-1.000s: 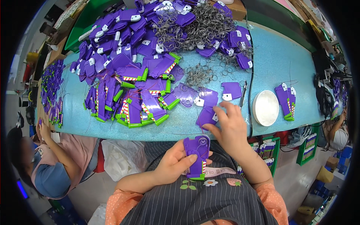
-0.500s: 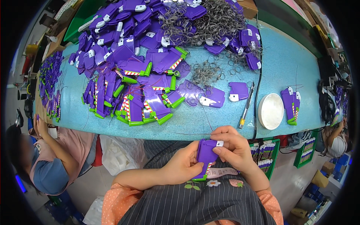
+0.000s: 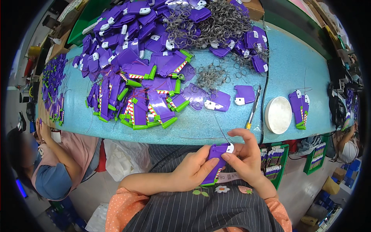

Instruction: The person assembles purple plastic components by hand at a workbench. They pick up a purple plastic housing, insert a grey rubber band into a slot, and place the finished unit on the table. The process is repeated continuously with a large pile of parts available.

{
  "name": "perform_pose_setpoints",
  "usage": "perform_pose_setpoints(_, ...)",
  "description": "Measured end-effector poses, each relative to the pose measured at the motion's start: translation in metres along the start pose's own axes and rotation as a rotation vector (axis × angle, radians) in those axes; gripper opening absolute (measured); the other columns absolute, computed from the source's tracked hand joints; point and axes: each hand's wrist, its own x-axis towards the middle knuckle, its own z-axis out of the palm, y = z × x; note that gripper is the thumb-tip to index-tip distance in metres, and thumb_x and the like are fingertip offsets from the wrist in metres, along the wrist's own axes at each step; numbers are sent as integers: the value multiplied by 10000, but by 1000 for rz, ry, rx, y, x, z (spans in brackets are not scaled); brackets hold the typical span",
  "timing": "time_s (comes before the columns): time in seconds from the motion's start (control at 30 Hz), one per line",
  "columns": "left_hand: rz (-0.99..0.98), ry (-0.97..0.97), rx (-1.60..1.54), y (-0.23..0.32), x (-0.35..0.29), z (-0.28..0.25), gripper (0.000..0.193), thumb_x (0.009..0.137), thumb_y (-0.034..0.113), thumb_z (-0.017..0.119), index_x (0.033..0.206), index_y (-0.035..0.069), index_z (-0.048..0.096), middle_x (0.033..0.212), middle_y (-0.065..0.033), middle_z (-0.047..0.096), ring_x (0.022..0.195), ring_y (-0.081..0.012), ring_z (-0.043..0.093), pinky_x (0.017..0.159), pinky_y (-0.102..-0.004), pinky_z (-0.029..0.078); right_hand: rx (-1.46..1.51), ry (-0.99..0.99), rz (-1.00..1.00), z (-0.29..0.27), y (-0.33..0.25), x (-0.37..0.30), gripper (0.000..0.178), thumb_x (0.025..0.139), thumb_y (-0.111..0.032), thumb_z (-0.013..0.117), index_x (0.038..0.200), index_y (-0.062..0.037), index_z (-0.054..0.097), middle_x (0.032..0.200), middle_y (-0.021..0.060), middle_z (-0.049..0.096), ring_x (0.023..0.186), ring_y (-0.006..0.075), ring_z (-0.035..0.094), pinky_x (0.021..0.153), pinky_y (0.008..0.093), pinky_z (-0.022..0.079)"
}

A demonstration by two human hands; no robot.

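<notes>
My left hand (image 3: 196, 168) is closed round a purple plastic wing-shaped piece (image 3: 215, 166), its thumb lying across the flat face. The piece has a white corner at the top, a red-and-white striped edge and a green tip at the bottom. My right hand (image 3: 247, 156) holds the white corner, thumb pressed on the front; its index finger is raised and bent, and the other fingers are partly hidden behind. A thin dark wire (image 3: 222, 129) rises from the top of the piece toward the table.
Purple parts with white corners (image 3: 135, 23) are heaped at the back, beside tangled metal rings or springs (image 3: 228, 23). Striped, green-tipped pieces (image 3: 158, 106) lie nearer. To the right are a pen-like tool (image 3: 253, 108), a white bowl (image 3: 278, 115) and two more pieces (image 3: 299, 110). A person (image 3: 63, 158) sits at left.
My left thumb has moved up the face of the piece, which is tilted more. My right index finger has lifted off its top, and the wire has swung upright.
</notes>
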Motion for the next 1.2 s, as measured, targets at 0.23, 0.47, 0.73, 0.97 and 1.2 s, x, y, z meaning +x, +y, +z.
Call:
perform_pose_setpoints(0.23,115,-39,67,4,-3,-1,247,940,114,463,1142,-22,426,829,-114,650,716,-156,643,618,-279,487,602,-96,410,-6,4,-5,251,794,-93,670,968,-46,495,899,42,502,850,130,508,763,273,423)
perform_pose_setpoints(0.47,103,-12,67,-6,-4,-7,228,921,86,500,1112,-26,447,848,-109,637,717,-130,621,612,-269,472,272,-124,66,-2,13,-5,155,810,-39,655,868,-46,512,870,44,519,761,107,514,662,258,430)
perform_pose_setpoints(0.73,153,-109,241,20,23,-23,215,856,93,588,1043,-9,560,919,-133,608,822,-221,612,710,-321,467,-441,-192,-283,-20,-12,13,310,697,-128,773,926,-13,597,761,57,547,624,126,502,540,262,400)
perform_pose_setpoints(0.97,273,232,-112,19,22,-21,177,913,97,541,1049,-17,527,890,-49,602,814,-70,544,698,-231,443,-605,-244,-45,-22,-21,-4,245,756,-144,724,906,15,615,607,53,536,483,111,483,455,266,374)
perform_pose_setpoints(1.2,117,172,-182,4,4,-18,213,927,140,545,1072,-8,497,912,-18,570,814,-42,510,713,-197,427,-461,-200,-62,-16,-7,-16,121,796,-89,665,828,17,615,628,71,571,471,132,513,444,259,385)
